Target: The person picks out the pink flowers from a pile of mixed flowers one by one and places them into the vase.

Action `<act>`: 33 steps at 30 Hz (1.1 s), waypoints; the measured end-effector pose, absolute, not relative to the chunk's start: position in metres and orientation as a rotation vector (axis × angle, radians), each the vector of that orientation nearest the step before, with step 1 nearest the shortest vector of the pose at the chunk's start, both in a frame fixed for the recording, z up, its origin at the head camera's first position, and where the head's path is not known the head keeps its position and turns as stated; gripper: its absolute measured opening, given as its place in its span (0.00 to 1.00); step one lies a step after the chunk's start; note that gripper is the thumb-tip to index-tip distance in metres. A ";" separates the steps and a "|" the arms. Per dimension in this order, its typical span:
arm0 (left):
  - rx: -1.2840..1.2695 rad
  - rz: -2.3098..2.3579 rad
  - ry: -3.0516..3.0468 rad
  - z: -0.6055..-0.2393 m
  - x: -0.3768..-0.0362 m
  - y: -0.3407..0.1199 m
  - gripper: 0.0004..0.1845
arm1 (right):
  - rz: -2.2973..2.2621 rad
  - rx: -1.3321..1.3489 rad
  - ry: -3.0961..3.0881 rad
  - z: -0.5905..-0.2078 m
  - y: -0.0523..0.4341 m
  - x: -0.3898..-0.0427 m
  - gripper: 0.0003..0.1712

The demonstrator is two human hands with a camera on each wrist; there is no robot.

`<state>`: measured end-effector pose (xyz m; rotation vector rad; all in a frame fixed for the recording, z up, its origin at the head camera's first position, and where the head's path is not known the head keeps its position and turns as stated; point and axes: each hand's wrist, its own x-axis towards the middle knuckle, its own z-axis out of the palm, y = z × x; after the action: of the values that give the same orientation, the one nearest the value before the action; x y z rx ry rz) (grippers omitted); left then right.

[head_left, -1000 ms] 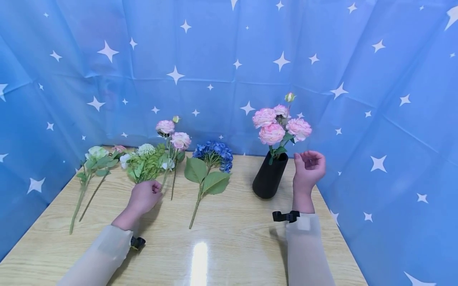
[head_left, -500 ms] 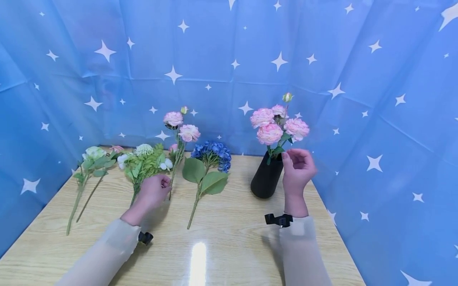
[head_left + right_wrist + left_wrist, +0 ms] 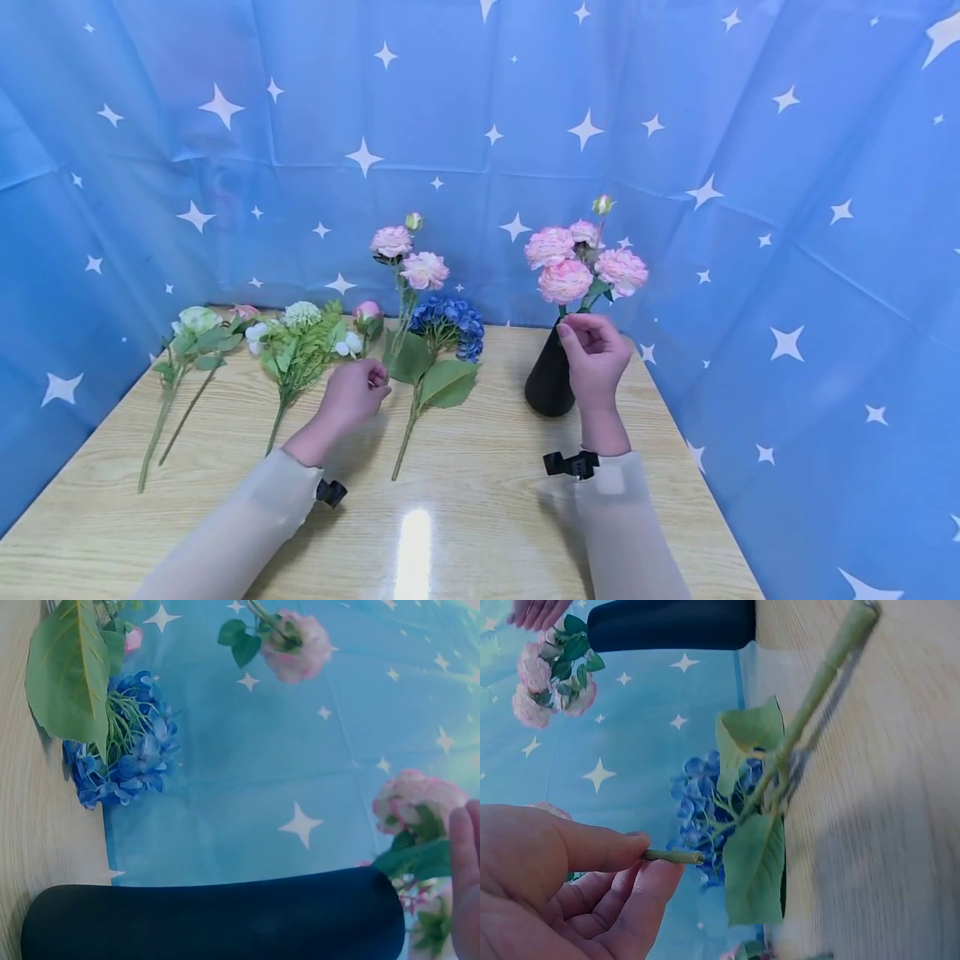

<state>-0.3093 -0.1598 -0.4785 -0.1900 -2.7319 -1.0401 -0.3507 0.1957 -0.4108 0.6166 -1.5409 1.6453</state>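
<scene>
My left hand (image 3: 348, 396) pinches the cut end of a stem (image 3: 673, 856) between thumb and fingers. This pink ranunculus-like artificial flower (image 3: 425, 271) stands upright with two blooms and a bud, raised behind the hand and overlapping the blue hydrangea (image 3: 453, 321) in the head view. On the right, a black vase (image 3: 549, 379) holds similar pink blooms (image 3: 566, 281). Close by its mouth is my right hand (image 3: 600, 358), partly covering the vase; its fingers (image 3: 465, 847) lie near the leaves and blooms, gripping nothing visible.
Left of the hydrangea lie a green-and-white spray (image 3: 300, 333), a pink bud (image 3: 367, 315) and a white flower stem (image 3: 197, 325). A blue star-patterned curtain (image 3: 480, 125) hangs behind the wooden table (image 3: 480, 517).
My left hand has moved right with the pink flower, from over the green spray to in front of the hydrangea. My right hand has moved left, to the vase's mouth.
</scene>
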 end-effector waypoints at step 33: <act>-0.294 -1.418 -2.663 -0.488 -0.282 -0.113 0.06 | 1.633 0.467 -2.489 -0.433 0.138 -0.340 0.16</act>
<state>-0.2821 -0.1127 -0.4877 -0.2942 -2.6634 -1.4184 -0.3405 0.1377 -0.4327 0.4672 -2.4892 1.6331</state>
